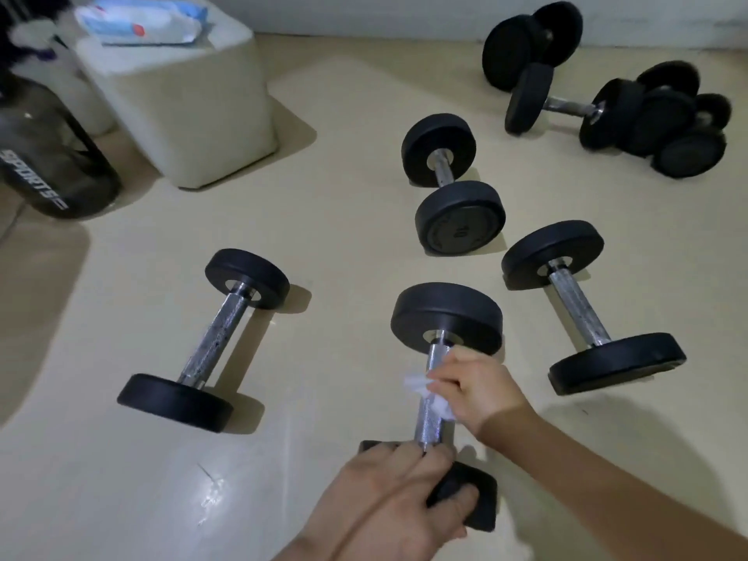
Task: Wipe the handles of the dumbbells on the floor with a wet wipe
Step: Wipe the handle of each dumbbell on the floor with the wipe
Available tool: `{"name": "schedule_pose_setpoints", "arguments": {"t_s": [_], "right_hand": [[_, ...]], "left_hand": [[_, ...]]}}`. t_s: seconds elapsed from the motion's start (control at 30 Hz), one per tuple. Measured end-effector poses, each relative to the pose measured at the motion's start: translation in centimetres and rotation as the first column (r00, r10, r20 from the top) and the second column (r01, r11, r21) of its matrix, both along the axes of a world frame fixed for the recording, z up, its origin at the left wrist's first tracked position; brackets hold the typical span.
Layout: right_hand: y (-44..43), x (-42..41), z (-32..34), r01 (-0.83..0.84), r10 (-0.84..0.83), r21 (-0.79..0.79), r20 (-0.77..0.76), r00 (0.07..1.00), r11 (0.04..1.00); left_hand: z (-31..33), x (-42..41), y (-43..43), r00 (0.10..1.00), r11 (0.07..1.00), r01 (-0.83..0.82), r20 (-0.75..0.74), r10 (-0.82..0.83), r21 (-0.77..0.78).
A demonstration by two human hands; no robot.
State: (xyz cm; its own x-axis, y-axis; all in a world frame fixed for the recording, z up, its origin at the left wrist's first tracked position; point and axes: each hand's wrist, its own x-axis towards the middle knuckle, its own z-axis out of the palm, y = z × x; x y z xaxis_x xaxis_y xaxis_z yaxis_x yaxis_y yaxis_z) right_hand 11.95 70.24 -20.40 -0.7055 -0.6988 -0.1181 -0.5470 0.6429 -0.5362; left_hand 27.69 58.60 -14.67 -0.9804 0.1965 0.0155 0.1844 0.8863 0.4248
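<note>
Five dumbbells can be counted with certainty: the left dumbbell [214,338], centre dumbbell [445,313], right dumbbell [583,305] and middle dumbbell [445,172], each lying singly, plus a rear dumbbell [566,104] with its handle visible among a heap of black weights [668,115] too overlapped to count. One each of the following: wet wipe [423,392], wipe pack [141,18], white block [182,99], and dark bottle [44,164] marked SPORTS. Two hands appear, a left hand [396,504] and a right hand [473,390].

The floor [344,176] is smooth and beige, with a small glare of light. A pale wall [364,10] runs behind. A white box [194,115] and a dark bottle [48,168] stand at the left.
</note>
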Motion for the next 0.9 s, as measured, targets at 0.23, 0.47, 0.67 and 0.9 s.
{"name": "schedule_pose_setpoints", "arguments": {"t_s": [0.23, 0.47, 0.67, 0.9], "right_hand": [[0.7, 2.0, -0.3, 0.116, -0.097, -0.093, 0.182, 0.978, 0.989], [0.0, 1.4, -0.8, 0.325, -0.292, -0.165, 0.196, 0.936, 0.931], [-0.4, 1.0, -1.1, 0.476, -0.390, -0.242, 0.329, 0.860, 0.845], [0.2, 4.1, -0.8, 0.391, -0.328, -0.084, 0.401, 0.855, 0.917]], "left_hand": [[-2.1, 1.1, 0.0, 0.963, 1.000, 0.022, -0.267, -0.017, 0.017], [-1.9, 1.6, -1.6, 0.988, 0.942, -0.144, -0.010, 0.154, 0.304], [-1.9, 0.6, -1.9, 0.906, 0.738, -0.423, 0.270, 0.327, 0.527], [-2.1, 1.1, -2.6, 0.895, 0.765, -0.446, 0.254, 0.367, 0.465]]}}
